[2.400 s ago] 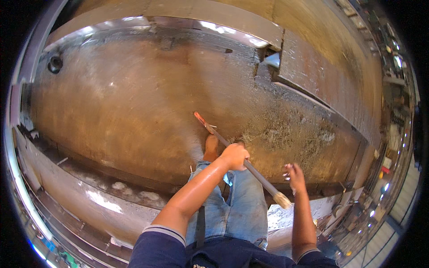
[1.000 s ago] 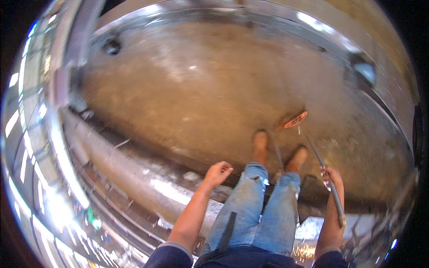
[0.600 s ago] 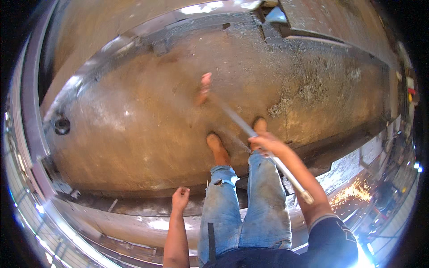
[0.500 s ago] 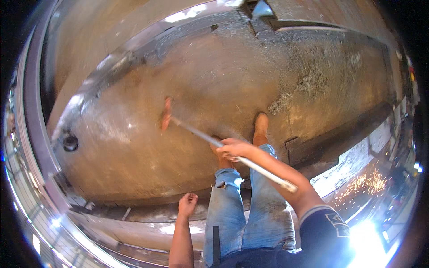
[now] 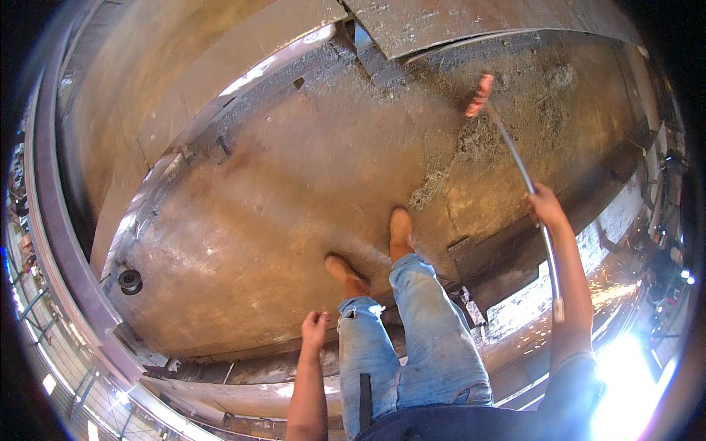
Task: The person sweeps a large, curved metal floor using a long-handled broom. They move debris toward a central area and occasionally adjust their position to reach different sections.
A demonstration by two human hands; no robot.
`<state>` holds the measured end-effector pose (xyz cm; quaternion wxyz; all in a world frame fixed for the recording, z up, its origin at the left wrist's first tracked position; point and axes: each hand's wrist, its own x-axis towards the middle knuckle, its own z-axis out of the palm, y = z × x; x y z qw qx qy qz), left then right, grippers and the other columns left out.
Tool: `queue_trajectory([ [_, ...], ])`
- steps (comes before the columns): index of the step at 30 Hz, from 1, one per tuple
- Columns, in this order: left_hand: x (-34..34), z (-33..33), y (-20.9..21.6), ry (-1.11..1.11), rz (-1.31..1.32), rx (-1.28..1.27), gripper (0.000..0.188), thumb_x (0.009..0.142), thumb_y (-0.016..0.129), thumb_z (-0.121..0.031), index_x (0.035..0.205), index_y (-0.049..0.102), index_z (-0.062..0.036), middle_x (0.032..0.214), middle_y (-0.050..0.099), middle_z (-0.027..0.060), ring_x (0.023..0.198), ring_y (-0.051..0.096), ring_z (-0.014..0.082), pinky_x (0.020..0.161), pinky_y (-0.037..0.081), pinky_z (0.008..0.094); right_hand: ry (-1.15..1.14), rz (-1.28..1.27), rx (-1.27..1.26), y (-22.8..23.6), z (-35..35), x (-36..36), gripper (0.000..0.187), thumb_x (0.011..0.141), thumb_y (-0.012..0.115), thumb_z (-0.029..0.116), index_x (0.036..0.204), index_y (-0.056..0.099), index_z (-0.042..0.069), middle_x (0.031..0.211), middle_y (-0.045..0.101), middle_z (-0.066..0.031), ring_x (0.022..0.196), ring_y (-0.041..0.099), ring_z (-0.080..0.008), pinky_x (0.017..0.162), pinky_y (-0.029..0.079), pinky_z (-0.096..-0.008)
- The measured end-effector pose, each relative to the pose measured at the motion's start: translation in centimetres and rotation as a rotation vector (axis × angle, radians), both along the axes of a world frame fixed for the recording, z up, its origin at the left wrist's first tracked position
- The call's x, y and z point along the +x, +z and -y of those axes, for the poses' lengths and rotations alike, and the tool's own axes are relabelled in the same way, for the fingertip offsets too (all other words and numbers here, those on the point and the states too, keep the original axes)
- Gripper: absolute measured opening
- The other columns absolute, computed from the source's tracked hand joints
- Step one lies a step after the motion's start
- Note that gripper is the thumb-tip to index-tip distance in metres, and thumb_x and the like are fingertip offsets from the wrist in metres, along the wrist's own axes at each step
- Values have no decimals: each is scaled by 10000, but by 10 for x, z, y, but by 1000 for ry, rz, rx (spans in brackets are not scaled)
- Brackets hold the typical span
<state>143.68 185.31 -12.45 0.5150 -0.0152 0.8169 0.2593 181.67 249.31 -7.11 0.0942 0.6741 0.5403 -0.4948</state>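
My right hand (image 5: 543, 205) is wrapped round the metal handle of a broom (image 5: 517, 156), held out to my right. Its short reddish head (image 5: 480, 95) is over a patch of loose grey debris (image 5: 478, 136) on the brown metal floor, slightly blurred; whether it touches is unclear. The handle's back end runs along my right forearm. Loosely curled, with nothing visible in it, my left hand (image 5: 315, 328) hangs beside my left thigh. My feet in tan shoes (image 5: 401, 226) stand on the floor plate.
A small dark round spool-like thing (image 5: 130, 281) lies at the far left. Raised metal edges (image 5: 158, 173) border the curved floor. At the lower right sparks (image 5: 614, 294) fly beside a very bright light (image 5: 625, 393). Wire-mesh fencing (image 5: 81, 397) shows at the lower left.
My right hand has swung the broom from left of my feet to the far right, over the debris. My left foot now shows more fully. The left hand stays low, closed.
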Motion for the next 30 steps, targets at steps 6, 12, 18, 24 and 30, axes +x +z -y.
queue_trajectory([
  [6,51,-144,46,-400,49,74,234,963,681,-246,1086,728,-53,1030,765,137,959,734,257,861,560,371,301,-256,-586,-14,139,-148,487,954,691,340,1283,601,-7,905,701,-115,737,658,-214,588,534,-383],
  [12,-2,-231,86,-510,-28,192,295,1012,648,-261,1155,696,-8,1091,741,145,1025,709,253,905,546,383,218,-549,-890,-149,196,-208,221,957,700,234,1041,602,55,728,591,-2,545,525,-120,456,411,-312],
  [18,-42,-127,65,94,-212,-13,308,990,651,-314,1077,693,-21,992,747,158,931,722,229,817,558,370,95,-175,-230,-105,15,-26,351,955,630,191,1266,605,31,774,554,-8,622,516,-91,559,439,-270],
  [24,23,-58,54,-152,-153,-286,418,926,668,-414,1058,695,-19,997,732,224,955,709,389,858,549,455,812,90,203,20,19,-13,433,941,567,22,1369,554,-38,969,690,-259,894,682,-424,784,515,-470],
  [30,66,-118,49,-332,-78,77,337,939,654,-355,1033,707,-36,996,731,205,930,702,399,834,548,489,872,-208,7,13,163,-159,552,812,748,163,1306,569,-5,1108,707,-240,974,688,-453,874,548,-504],
])
